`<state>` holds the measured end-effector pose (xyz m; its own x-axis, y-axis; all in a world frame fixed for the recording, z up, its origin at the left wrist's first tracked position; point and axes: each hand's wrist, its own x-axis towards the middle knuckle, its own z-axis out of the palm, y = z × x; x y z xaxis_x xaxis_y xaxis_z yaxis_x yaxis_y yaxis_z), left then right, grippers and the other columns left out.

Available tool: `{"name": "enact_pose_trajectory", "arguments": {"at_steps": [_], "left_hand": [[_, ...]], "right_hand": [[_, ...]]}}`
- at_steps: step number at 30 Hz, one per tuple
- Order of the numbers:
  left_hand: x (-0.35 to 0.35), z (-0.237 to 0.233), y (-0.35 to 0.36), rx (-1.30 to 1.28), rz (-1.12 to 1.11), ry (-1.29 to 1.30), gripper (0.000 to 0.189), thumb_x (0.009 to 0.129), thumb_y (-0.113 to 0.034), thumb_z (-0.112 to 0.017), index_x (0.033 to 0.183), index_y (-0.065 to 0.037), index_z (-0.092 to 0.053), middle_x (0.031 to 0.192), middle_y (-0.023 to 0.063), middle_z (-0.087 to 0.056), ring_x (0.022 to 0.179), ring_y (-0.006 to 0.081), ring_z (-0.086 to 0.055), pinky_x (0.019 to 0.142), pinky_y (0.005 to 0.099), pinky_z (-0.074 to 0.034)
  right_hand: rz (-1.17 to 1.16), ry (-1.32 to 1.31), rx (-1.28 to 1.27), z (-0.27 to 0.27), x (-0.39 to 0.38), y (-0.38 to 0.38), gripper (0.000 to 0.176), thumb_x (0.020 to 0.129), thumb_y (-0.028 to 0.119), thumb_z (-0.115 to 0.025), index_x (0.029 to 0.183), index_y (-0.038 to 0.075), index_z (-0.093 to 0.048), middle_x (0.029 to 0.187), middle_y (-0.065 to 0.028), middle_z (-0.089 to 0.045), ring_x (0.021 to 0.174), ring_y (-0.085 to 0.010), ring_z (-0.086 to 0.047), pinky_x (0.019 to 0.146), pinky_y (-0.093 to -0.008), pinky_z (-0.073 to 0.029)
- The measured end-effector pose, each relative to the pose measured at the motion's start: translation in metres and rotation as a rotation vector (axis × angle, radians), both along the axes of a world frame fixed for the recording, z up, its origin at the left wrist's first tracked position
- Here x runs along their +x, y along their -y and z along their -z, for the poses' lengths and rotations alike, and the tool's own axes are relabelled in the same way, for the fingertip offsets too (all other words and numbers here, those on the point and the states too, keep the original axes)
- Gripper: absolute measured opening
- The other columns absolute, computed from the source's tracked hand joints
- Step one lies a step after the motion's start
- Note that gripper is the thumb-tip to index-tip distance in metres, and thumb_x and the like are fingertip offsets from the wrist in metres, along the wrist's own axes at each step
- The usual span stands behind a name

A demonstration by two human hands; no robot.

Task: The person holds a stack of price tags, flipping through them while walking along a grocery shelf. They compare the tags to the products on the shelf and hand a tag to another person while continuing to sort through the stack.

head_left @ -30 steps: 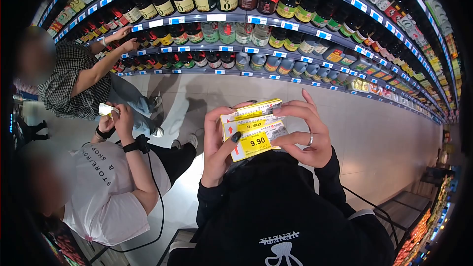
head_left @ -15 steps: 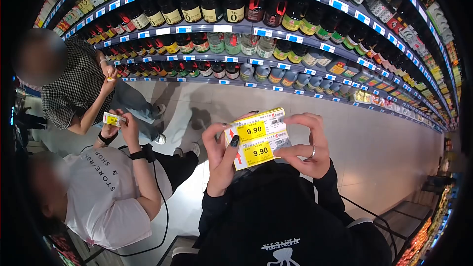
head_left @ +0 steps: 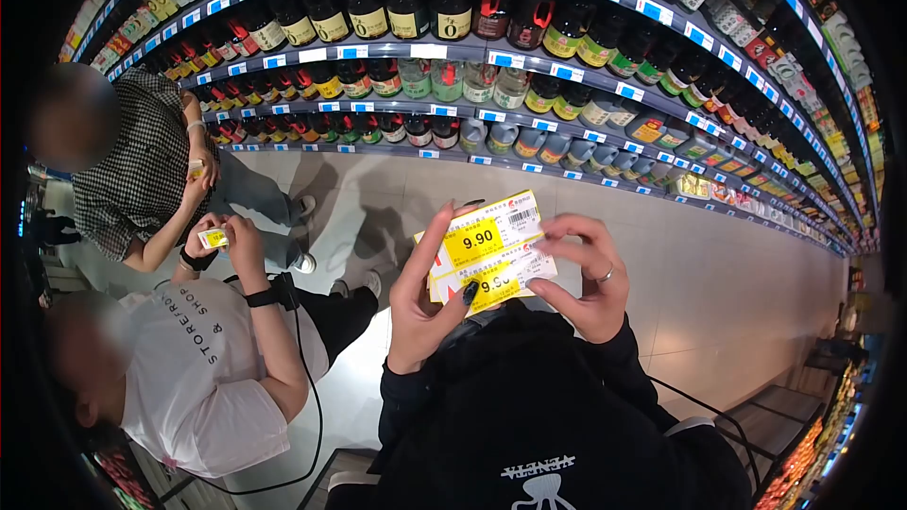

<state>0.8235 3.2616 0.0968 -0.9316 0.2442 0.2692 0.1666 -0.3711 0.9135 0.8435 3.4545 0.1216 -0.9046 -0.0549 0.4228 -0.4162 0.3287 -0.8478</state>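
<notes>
Two yellow-and-white price tags, each printed 9.90, are held in front of my chest. The upper price tag (head_left: 479,238) sits tilted above the lower price tag (head_left: 501,274), and their edges overlap. My left hand (head_left: 422,297) grips them from the left, its dark-nailed thumb pressed on the lower tag and its fingers partly hidden behind. At the right edge my right hand (head_left: 595,288), with a ring on one finger, pinches the lower tag between thumb and fingers. Whether more tags lie stacked beneath cannot be made out.
A long shelf (head_left: 453,55) of sauce bottles with price labels curves ahead. At left, a person in a white T-shirt (head_left: 213,368) holds a small tag (head_left: 215,238); behind stands a person in a checked shirt (head_left: 132,165). A black cable (head_left: 314,387) hangs beside the nearer person.
The upper tag has shifted up and left and tilted against the lower one. My left thumb has slid down onto the lower tag. The nearer person's hands have lowered slightly.
</notes>
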Motion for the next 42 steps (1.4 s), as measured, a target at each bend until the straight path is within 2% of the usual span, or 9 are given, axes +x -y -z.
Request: {"name": "enact_pose_trajectory", "arguments": {"at_steps": [6,13,16,17,19,24,27,29,42], "left_hand": [[-0.005,-0.007,0.005,0.111,0.083,0.142,0.079,0.063,0.012,-0.047,0.138,0.001,-0.026,0.135,0.0195,-0.037,0.126,0.0236,-0.035,0.101,0.0323,-0.029],[-0.003,-0.021,0.008,0.167,0.108,0.301,0.076,0.069,0.009,-0.054,0.138,0.000,-0.023,0.137,0.0160,-0.034,0.121,0.0235,-0.041,0.085,0.0347,-0.050],[-0.007,-0.006,0.014,-0.092,0.029,0.082,0.071,0.075,0.005,-0.055,0.139,-0.004,-0.026,0.140,0.0097,-0.031,0.122,0.0186,-0.036,0.096,0.0334,-0.038],[-0.004,-0.013,0.011,0.097,0.107,0.324,0.069,0.076,0.007,-0.055,0.138,-0.005,-0.027,0.139,0.0093,-0.032,0.123,0.0174,-0.035,0.097,0.0317,-0.036],[-0.007,-0.009,0.015,0.007,0.123,0.337,0.068,0.078,0.008,-0.054,0.139,-0.007,-0.026,0.137,0.0085,-0.033,0.119,0.0178,-0.039,0.095,0.0306,-0.038],[-0.015,0.000,0.020,-0.024,0.122,0.294,0.065,0.078,0.002,-0.056,0.137,-0.004,-0.029,0.128,0.0099,-0.043,0.114,0.0213,-0.044,0.089,0.0306,-0.044],[-0.008,-0.010,0.015,-0.033,-0.001,0.286,0.060,0.077,-0.008,-0.063,0.131,0.000,-0.039,0.123,0.0116,-0.050,0.111,0.0188,-0.048,0.092,0.0300,-0.040],[-0.009,-0.006,0.017,-0.058,0.020,0.294,0.069,0.076,-0.008,-0.065,0.136,-0.001,-0.032,0.131,0.0096,-0.044,0.118,0.0163,-0.042,0.097,0.0291,-0.034],[0.000,0.001,0.013,0.162,-0.060,0.132,0.063,0.081,-0.020,-0.064,0.132,0.002,-0.036,0.132,0.0121,-0.043,0.123,0.0197,-0.038,0.102,0.0331,-0.027]], "right_hand": [[0.029,0.016,0.029,-0.004,-0.006,0.006,0.051,0.065,0.007,-0.074,0.112,0.000,-0.056,0.117,-0.0147,-0.051,0.104,-0.0269,-0.053,0.088,-0.0335,-0.042],[0.055,-0.009,0.108,-0.002,-0.002,0.008,0.053,0.064,0.006,-0.073,0.114,0.001,-0.057,0.122,-0.0168,-0.050,0.109,-0.0301,-0.051,0.090,-0.0354,-0.041],[0.050,0.041,0.045,-0.004,-0.007,0.007,0.049,0.064,0.004,-0.072,0.111,0.001,-0.059,0.118,-0.0197,-0.052,0.110,-0.0325,-0.051,0.093,-0.0369,-0.040],[0.074,0.053,0.031,0.000,-0.006,0.009,0.051,0.065,0.003,-0.072,0.113,0.001,-0.057,0.120,-0.0206,-0.050,0.110,-0.0322,-0.051,0.092,-0.0375,-0.041],[0.053,0.037,-0.138,0.009,-0.010,0.015,0.053,0.066,0.002,-0.071,0.117,0.002,-0.054,0.125,-0.0220,-0.047,0.113,-0.0321,-0.050,0.093,-0.0369,-0.040],[-0.252,0.192,-0.057,0.001,-0.026,0.011,0.054,0.074,0.000,-0.062,0.125,0.000,-0.046,0.138,-0.0266,-0.029,0.129,-0.0351,-0.029,0.102,-0.0382,-0.028],[-0.169,0.185,-0.120,0.009,-0.034,0.020,0.034,0.080,0.006,-0.056,0.114,-0.002,-0.053,0.121,-0.0223,-0.049,0.115,-0.0296,-0.047,0.093,-0.0330,-0.038],[-0.141,0.210,0.026,0.007,-0.033,0.015,0.037,0.085,0.015,-0.051,0.120,0.001,-0.051,0.125,-0.0153,-0.049,0.117,-0.0277,-0.044,0.099,-0.0370,-0.033],[-0.068,0.322,-0.414,-0.008,-0.021,0.064,0.042,0.091,0.015,-0.043,0.128,-0.004,-0.040,0.128,-0.0160,-0.045,0.120,-0.0240,-0.041,0.101,-0.0337,-0.029]]}}
